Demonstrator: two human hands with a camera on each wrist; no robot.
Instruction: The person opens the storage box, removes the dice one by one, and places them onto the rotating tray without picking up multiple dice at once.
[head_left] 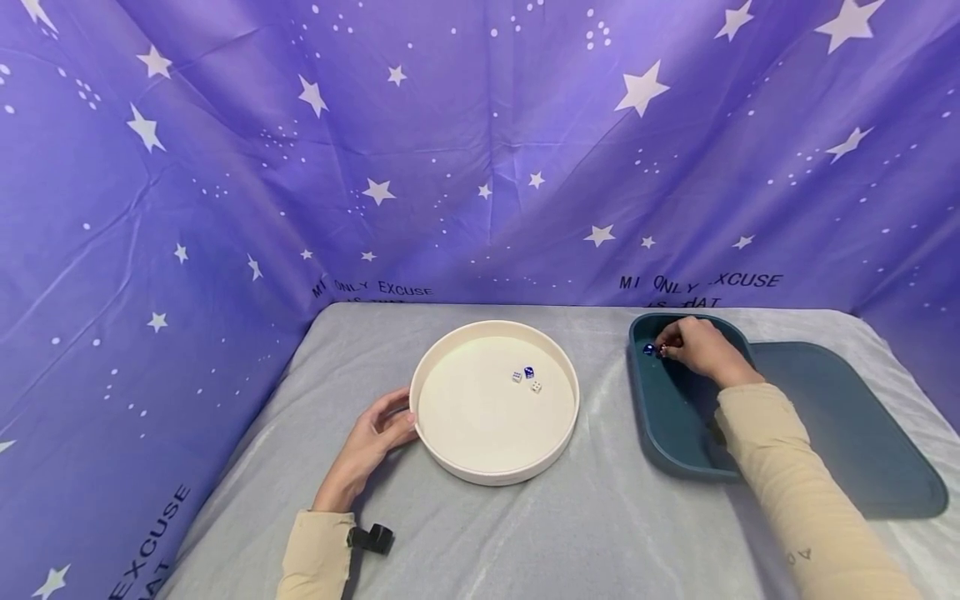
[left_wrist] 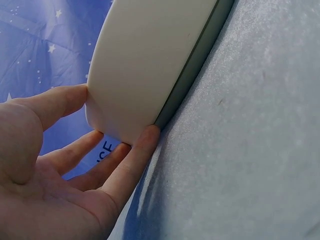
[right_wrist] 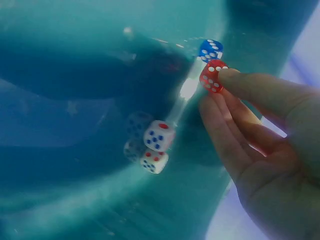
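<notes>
Inside the teal bin [head_left: 651, 417], my right hand [head_left: 701, 346] pinches a red die [right_wrist: 212, 76] between thumb and fingers. Right beside it is a blue die [right_wrist: 211, 50]. Two white dice [right_wrist: 159, 136] with red and blue pips sit close together on the bin's floor in the right wrist view. My left hand [head_left: 375, 433] touches the left side of a round cream tray [head_left: 480, 433], its fingertips [left_wrist: 149, 134] spread against the outer wall. Two white dice [head_left: 536, 387] and a blue die [head_left: 528, 372] lie in that tray, right of its middle.
Right of the bin, partly behind my forearm, lies a flat teal panel [head_left: 847, 433]. Grey cloth [head_left: 465, 533] covers the table. A purple star-patterned curtain [head_left: 480, 167] hangs along the back and left. A black strap device [head_left: 371, 539] is on my left wrist.
</notes>
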